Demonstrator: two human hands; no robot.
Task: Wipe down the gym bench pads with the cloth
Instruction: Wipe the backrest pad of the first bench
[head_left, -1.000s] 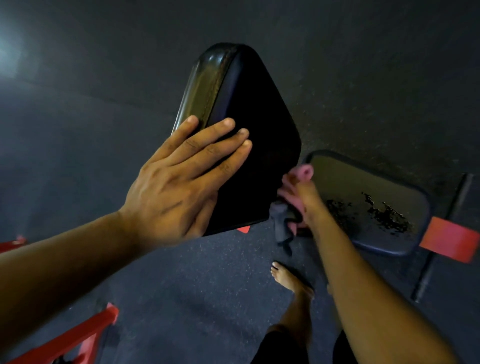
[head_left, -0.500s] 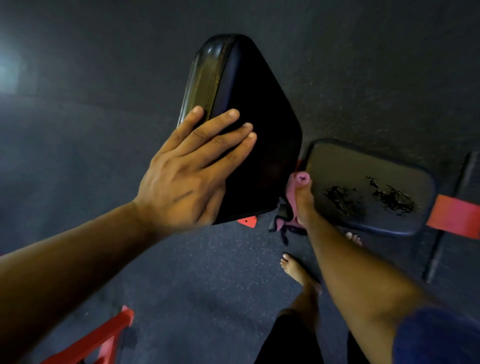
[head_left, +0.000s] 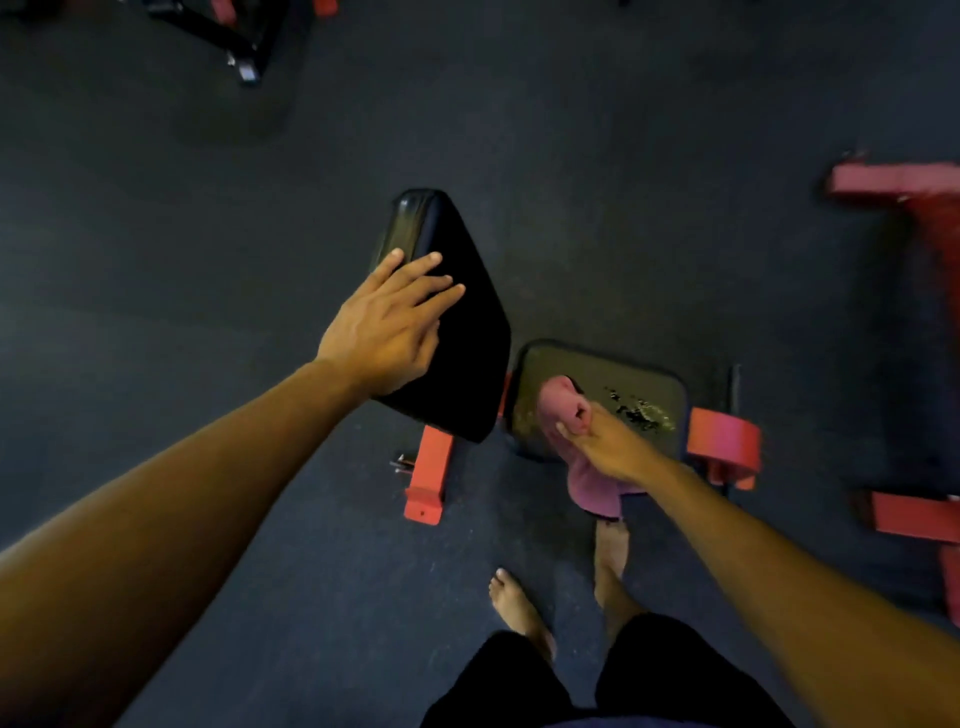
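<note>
Fingers of the left hand (head_left: 382, 332) lie straight and spread flat against the raised back pad (head_left: 457, 338) of the bench, palm on its near edge, so this grip is wide and only presses, curling round nothing. Right of that grip and lower, the right hand (head_left: 597, 441) is closed in a tight fist round the pink cloth (head_left: 558, 405); its grip holds the cloth bunched, with one rounded wad pushed out beyond the knuckles and a loose tail hanging below the wrist (head_left: 592, 488). The wad under this grip rests on the near left part of the seat pad (head_left: 613, 374), a flat dark pad with rounded corners. Just beyond the fist, on the far right part of that same pad, the covering is cracked and flaked in a ragged patch (head_left: 639, 410). The back pad stands tilted up, its lower corner close beside the seat pad's left edge, the two pads near but whether they touch cannot be told. Below the left grip a red frame tube (head_left: 428, 478) juts toward the viewer, and right of the cloth grip a red bracket (head_left: 724, 447) sticks out from under the seat pad. Two bare feet (head_left: 519, 608) stand on the dark rubber floor (head_left: 208, 260) beneath the right forearm, one partly behind the hanging cloth
</note>
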